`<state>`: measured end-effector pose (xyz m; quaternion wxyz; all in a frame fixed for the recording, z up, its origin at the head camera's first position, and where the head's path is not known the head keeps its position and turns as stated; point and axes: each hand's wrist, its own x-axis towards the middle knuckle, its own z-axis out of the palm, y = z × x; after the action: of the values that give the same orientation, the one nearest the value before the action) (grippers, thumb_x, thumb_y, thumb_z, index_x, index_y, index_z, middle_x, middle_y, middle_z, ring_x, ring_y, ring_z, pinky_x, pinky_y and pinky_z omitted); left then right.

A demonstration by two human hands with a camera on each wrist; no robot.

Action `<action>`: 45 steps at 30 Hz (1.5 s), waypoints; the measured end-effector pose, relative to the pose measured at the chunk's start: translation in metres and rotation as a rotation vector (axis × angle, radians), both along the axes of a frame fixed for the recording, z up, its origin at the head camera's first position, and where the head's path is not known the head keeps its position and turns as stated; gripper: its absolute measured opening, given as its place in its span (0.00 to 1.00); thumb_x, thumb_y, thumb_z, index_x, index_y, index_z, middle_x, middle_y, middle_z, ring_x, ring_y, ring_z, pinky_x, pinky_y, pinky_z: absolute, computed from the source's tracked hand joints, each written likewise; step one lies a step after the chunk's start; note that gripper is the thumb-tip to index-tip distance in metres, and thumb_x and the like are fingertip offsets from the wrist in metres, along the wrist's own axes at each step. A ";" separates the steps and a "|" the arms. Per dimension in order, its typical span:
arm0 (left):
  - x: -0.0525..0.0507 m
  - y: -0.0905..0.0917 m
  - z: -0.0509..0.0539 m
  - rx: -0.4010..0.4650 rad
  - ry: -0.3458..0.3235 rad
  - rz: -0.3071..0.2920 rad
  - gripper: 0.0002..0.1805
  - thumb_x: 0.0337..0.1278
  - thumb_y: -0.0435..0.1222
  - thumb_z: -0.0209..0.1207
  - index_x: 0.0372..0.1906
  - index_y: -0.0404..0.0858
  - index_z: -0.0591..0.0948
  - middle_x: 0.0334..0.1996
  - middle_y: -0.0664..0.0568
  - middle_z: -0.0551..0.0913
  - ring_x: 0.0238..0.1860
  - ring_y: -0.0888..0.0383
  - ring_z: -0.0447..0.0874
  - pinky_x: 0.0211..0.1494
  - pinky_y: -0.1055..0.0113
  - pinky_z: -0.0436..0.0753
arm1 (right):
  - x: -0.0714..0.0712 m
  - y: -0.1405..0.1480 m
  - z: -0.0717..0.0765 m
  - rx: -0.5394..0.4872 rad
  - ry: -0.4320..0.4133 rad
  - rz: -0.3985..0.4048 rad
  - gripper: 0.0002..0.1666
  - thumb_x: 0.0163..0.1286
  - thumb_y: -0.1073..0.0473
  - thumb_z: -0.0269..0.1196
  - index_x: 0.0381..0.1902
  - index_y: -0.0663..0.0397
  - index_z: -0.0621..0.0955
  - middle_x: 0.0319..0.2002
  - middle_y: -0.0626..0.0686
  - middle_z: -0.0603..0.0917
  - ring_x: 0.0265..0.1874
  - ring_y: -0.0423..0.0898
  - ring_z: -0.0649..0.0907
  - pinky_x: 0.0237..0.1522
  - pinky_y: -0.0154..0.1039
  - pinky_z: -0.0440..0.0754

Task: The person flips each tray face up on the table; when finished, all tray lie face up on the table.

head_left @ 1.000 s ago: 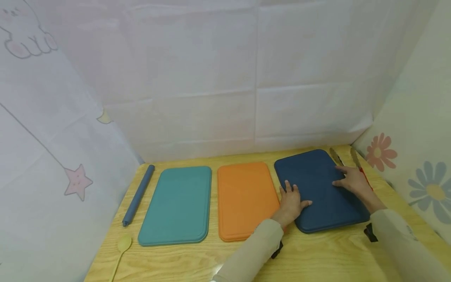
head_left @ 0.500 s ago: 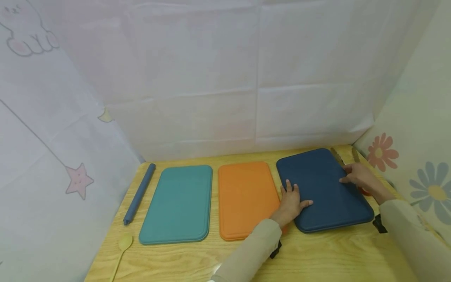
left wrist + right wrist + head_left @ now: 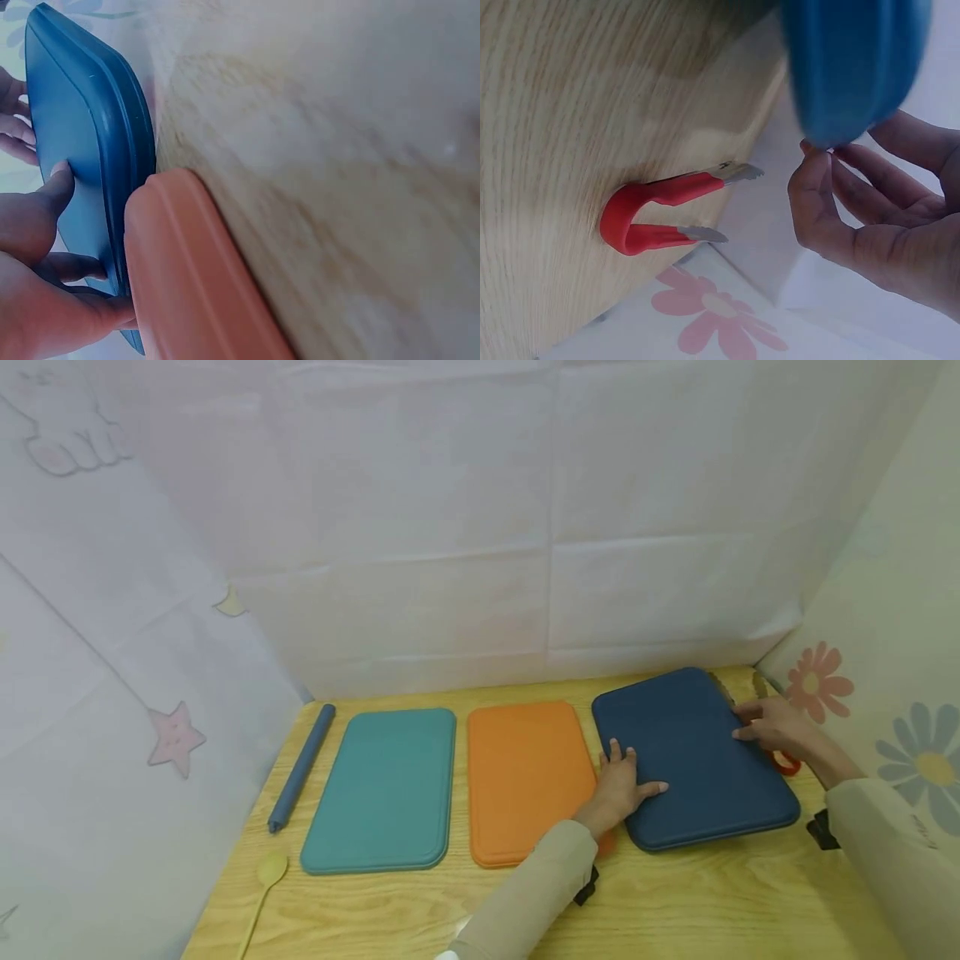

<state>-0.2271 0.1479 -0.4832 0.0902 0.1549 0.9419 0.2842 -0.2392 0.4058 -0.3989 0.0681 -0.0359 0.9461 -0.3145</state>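
Observation:
A dark blue rectangular board [image 3: 693, 760] with rounded corners lies at the right of the table. My left hand [image 3: 617, 793] rests at its left edge, thumb and spread fingers on its upper face. At the opposite edge, my right hand [image 3: 772, 727] pinches the rim. In the right wrist view, that edge of the blue board [image 3: 855, 67] is raised off the table, and my fingers [image 3: 814, 199] are curled at it. Red-handled tongs [image 3: 634, 217] with silver serrated tips lie on the table beyond, partly hidden by my right hand in the head view.
An orange board [image 3: 525, 777] lies close beside the blue one, with a teal board [image 3: 382, 789] farther left. A blue-grey roll [image 3: 302, 768] and a yellow spoon [image 3: 270, 870] are at the table's left. White cloth walls [image 3: 427, 527] enclose the back and sides.
My right hand has moved rightward to the blue board's edge, and that side has shifted slightly right and up. My left hand has stayed in place. The tongs' red handle shows below my right hand.

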 end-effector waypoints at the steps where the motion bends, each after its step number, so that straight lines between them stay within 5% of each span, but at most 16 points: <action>1: 0.000 -0.001 0.000 0.011 -0.004 -0.002 0.45 0.55 0.59 0.60 0.73 0.40 0.62 0.75 0.40 0.50 0.73 0.40 0.51 0.69 0.56 0.67 | 0.000 0.000 0.002 0.001 -0.002 0.001 0.36 0.65 0.63 0.64 0.62 0.84 0.65 0.56 0.82 0.69 0.35 0.54 0.83 0.31 0.40 0.82; 19: -0.006 -0.009 0.000 0.086 -0.043 -0.028 0.46 0.54 0.59 0.60 0.75 0.44 0.59 0.76 0.45 0.48 0.74 0.47 0.50 0.71 0.58 0.64 | -0.004 -0.008 0.036 -0.051 -0.087 0.004 0.38 0.68 0.61 0.63 0.64 0.82 0.63 0.54 0.79 0.74 0.45 0.63 0.83 0.41 0.50 0.85; 33: -0.007 -0.017 -0.002 0.200 -0.069 -0.060 0.46 0.54 0.57 0.62 0.74 0.41 0.60 0.75 0.44 0.49 0.74 0.49 0.50 0.70 0.59 0.65 | -0.007 -0.018 0.057 -0.050 -0.093 0.006 0.37 0.65 0.62 0.66 0.62 0.83 0.66 0.46 0.74 0.81 0.38 0.59 0.86 0.38 0.49 0.85; 39: -0.009 -0.021 0.000 0.234 -0.096 -0.066 0.46 0.55 0.56 0.62 0.74 0.41 0.60 0.75 0.45 0.49 0.74 0.52 0.51 0.71 0.61 0.64 | -0.006 -0.021 0.062 -0.080 -0.088 0.008 0.37 0.65 0.61 0.66 0.62 0.83 0.67 0.53 0.77 0.75 0.38 0.58 0.86 0.37 0.48 0.86; 45: -0.009 -0.024 0.001 0.252 -0.120 -0.071 0.45 0.55 0.57 0.62 0.74 0.42 0.60 0.76 0.46 0.49 0.75 0.52 0.50 0.71 0.60 0.64 | -0.007 -0.026 0.067 -0.106 -0.081 -0.031 0.38 0.64 0.59 0.67 0.61 0.82 0.68 0.46 0.72 0.82 0.36 0.56 0.87 0.36 0.47 0.86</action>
<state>-0.2365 0.1237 -0.4826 0.1361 0.1810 0.8856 0.4055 -0.2458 0.3796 -0.3316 0.0994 -0.0119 0.9251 -0.3664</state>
